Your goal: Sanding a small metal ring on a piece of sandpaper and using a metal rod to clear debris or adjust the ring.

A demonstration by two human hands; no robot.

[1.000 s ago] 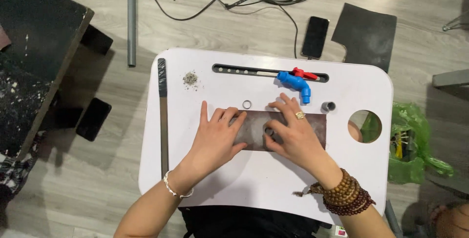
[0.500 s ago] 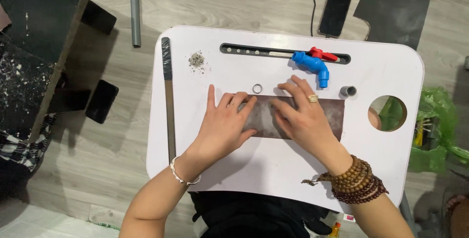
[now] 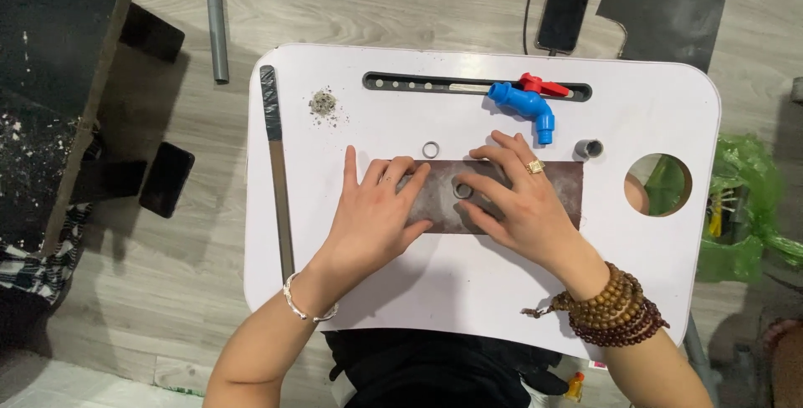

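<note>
A dark brown sandpaper sheet [image 3: 570,187] lies flat on the white lap table [image 3: 468,291]. My left hand [image 3: 376,217] presses palm down on the sheet's left end, fingers spread. My right hand [image 3: 520,200], with a ring on one finger and bead bracelets at the wrist, rests on the middle of the sheet. Its fingertips pinch a small grey ring [image 3: 462,191] against the paper. A second grey ring [image 3: 431,150] lies loose just above the sheet.
A blue tap with a red handle [image 3: 525,102] lies by the table's black slot [image 3: 410,84], with a short grey pipe piece [image 3: 589,149] nearby. There is a dust pile [image 3: 323,103], a long metal strip [image 3: 277,165] and a round hole [image 3: 657,184]. Phones [image 3: 565,8] [image 3: 166,179] lie on the floor.
The view has shifted a little. Both hands stay on the sandpaper; my right fingers have parted slightly, so the grey ring now shows between them.
</note>
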